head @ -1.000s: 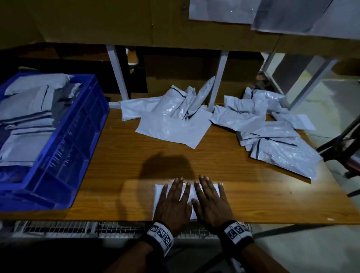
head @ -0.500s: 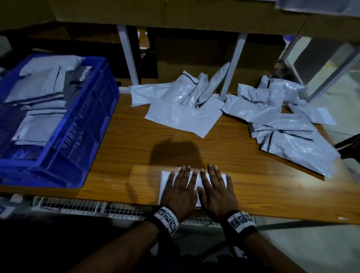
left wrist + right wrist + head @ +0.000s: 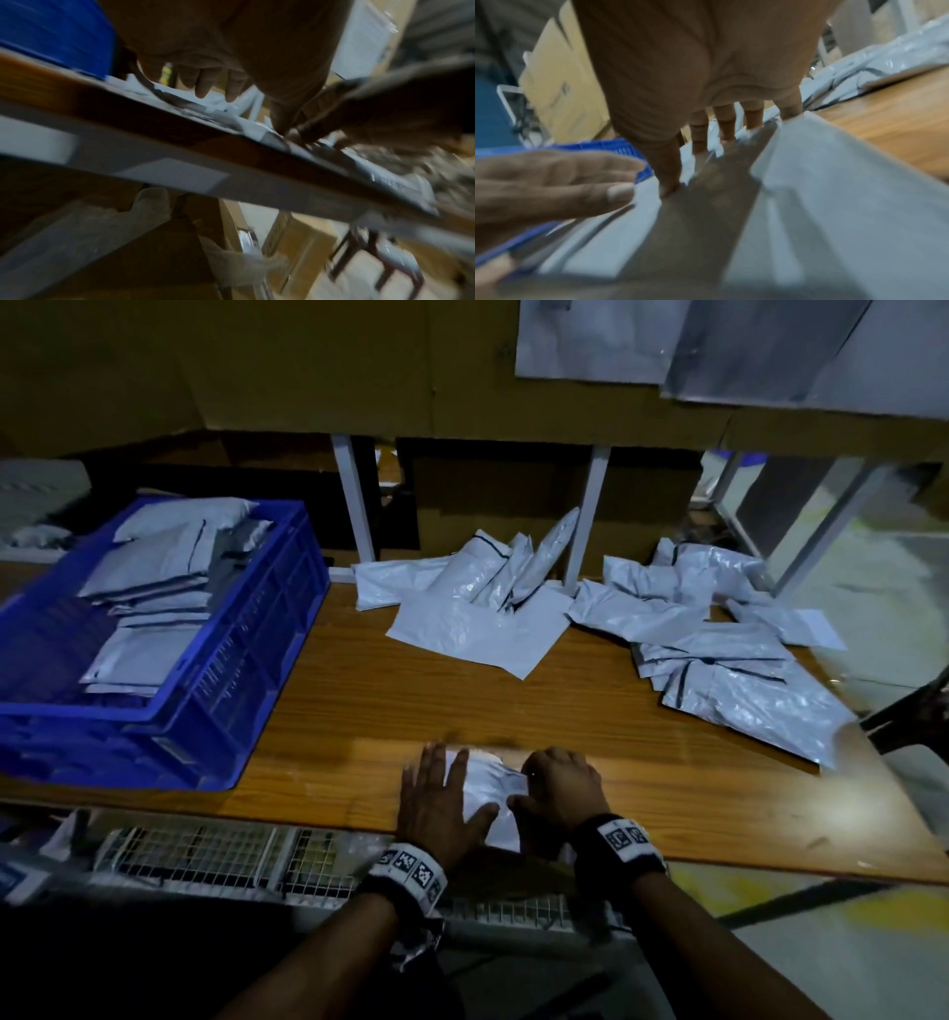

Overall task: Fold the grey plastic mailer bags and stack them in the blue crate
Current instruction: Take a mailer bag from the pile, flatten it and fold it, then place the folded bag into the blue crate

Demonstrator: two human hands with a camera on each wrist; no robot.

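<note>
**Folded mailer under both hands at the table's near edge**

The left hand point(image 3: 436, 806) lies flat, fingers straight and spread, pressing the left part of the folded mailer bag point(image 3: 490, 788). The right hand point(image 3: 560, 788) has its fingers curled at the bag's right edge, thumb against the plastic, apparently pinching it. The bag rests on the table point(image 3: 590, 726) directly beneath and between the hands, its near corner overhanging the front edge; its long axis appears to run away from the person, though blur makes this uncertain. The blue crate point(image 3: 246, 670), already holding folded bags, stands to the left and farther back, so the left hand is nearer to it. The unfolded mailer bags point(image 3: 719, 660) lie well apart, at the table's far right.
</note>
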